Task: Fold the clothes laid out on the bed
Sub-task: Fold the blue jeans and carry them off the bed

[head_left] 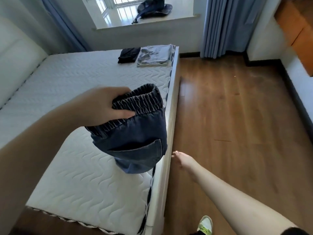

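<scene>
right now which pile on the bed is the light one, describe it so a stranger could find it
Start at the white mattress and follow it to its far corner, the one nearest the window sill. Two folded piles lie there side by side. The pale blue-grey pile is the one at the mattress edge toward the floor; its neighbour, the black folded garment, is smaller and darker.

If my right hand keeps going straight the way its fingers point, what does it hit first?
Probably the white side of the bed frame. The right hand is open, fingertips aimed left at it, just below the hanging denim shorts. Depth is unclear, so it might graze the shorts.
</scene>
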Motion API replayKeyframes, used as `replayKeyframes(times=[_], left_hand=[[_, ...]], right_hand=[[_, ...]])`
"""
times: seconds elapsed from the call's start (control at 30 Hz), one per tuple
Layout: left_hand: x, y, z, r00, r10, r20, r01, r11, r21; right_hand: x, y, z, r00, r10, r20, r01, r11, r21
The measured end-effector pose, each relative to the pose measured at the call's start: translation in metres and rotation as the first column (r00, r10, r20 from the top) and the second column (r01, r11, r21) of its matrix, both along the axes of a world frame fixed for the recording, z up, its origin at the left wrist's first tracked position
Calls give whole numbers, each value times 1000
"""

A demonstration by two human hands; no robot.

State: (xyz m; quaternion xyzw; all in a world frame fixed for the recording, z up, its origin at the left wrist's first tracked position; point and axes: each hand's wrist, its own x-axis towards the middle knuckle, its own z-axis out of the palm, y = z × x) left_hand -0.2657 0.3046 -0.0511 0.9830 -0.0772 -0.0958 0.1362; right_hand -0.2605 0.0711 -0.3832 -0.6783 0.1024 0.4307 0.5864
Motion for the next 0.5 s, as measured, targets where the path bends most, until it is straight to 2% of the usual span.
replayKeyframes(times=[0.17,0.37,0.5], left_hand=[[-1,3,40,990,115,84,-114,993,-12],[3,36,57,957,256,139,-249,966,-66],[11,71,54,932,334,143,-324,942,-88]], right_hand=[[18,32,3,991,-26,-131,49,983,174],[58,75,14,992,-41,-120,94,875,476],[94,94,24,993,-20,-117,82,828,555]])
